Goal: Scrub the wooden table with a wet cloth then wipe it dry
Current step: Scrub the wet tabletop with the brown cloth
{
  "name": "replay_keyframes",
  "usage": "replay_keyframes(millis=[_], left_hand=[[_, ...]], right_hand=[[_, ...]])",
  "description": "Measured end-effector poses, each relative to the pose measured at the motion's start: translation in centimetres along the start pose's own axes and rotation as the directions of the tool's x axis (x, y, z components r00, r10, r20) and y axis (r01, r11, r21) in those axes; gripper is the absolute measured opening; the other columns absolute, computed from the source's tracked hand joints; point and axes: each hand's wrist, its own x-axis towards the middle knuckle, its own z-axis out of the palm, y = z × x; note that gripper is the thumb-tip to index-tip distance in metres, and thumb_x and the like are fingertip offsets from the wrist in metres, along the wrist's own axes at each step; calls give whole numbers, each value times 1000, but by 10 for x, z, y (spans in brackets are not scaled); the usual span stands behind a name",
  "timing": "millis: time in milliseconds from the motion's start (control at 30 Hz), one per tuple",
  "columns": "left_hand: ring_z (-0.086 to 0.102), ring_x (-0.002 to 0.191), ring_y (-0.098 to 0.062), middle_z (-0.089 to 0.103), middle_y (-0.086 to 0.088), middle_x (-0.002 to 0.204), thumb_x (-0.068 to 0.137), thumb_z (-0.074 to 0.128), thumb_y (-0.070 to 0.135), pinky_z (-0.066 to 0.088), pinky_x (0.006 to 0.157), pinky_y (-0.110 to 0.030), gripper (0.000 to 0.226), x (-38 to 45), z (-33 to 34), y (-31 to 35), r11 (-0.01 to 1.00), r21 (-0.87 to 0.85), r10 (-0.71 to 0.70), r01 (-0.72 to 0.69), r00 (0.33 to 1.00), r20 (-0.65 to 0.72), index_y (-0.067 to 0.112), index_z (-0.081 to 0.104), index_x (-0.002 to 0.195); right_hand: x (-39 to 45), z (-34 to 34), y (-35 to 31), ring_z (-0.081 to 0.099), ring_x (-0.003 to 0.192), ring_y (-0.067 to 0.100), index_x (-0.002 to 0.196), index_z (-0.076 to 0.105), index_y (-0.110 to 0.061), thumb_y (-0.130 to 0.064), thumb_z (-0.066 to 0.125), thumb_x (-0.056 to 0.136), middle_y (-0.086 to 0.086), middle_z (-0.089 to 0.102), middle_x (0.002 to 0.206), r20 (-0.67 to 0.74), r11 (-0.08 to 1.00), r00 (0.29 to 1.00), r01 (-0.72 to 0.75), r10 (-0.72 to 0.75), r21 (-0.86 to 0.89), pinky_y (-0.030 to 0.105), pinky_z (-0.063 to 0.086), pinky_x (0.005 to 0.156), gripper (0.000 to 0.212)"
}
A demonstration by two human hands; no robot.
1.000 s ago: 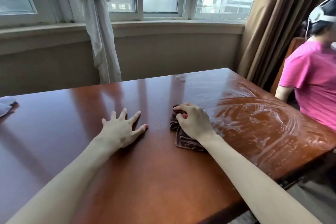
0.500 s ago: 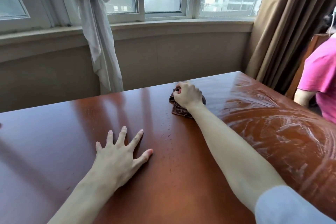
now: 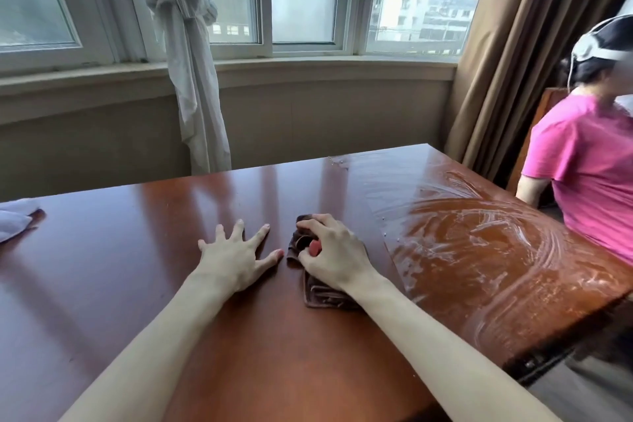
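Note:
A glossy reddish wooden table (image 3: 137, 284) fills the lower view. Its right part (image 3: 479, 250) is covered in wet, soapy swirl marks. A dark brown cloth (image 3: 322, 295) lies bunched near the table's middle, and my right hand (image 3: 334, 255) presses down on it with fingers curled around its top. My left hand (image 3: 236, 255) rests flat on the wood just left of the cloth, fingers spread, holding nothing.
A white cloth (image 3: 15, 221) lies at the table's far left edge. A person in a pink shirt (image 3: 589, 178) sits at the right side of the table. A window, a knotted white curtain (image 3: 191, 79) and a brown drape (image 3: 513, 62) stand behind.
My right hand has pulled the brown cloth back from the table's far edge toward me, ending beside my left hand. The left hand stays flat on the wood.

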Motion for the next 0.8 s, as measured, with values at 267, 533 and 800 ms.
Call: replay_keyframes(millis=[267, 533, 800], left_hand=[[10, 151, -40, 4, -4, 168, 86, 12, 85, 23, 115, -64, 79, 2, 5, -3, 1000, 20, 7, -6, 1000, -3, 52, -2, 156], [3, 153, -39, -7, -4, 168, 61, -24, 89, 21, 118, -59, 98, 8, 10, -4, 994, 99, 36, -35, 999, -8, 52, -22, 151], [0, 153, -39, -12, -5, 168, 59, -25, 81, 22, 118, -60, 92, 13, 11, -1, 987, 161, 19, -24, 999, 30, 51, -34, 146]], right_hand=[[40, 6, 2, 60, 119, 21, 128, 64, -39, -32, 54, 85, -12, 61, 132, 38, 1000, 999, 14, -15, 24, 39, 50, 96, 45], [214, 29, 62, 58, 116, 34, 126, 68, -31, -25, 50, 92, 6, 60, 129, -60, 981, 981, -188, 185, -55, 39, 46, 95, 39], [246, 36, 74, 58, 112, 32, 119, 71, -30, -24, 51, 91, 4, 61, 121, -96, 976, 974, -212, 207, -43, 38, 46, 88, 34]])
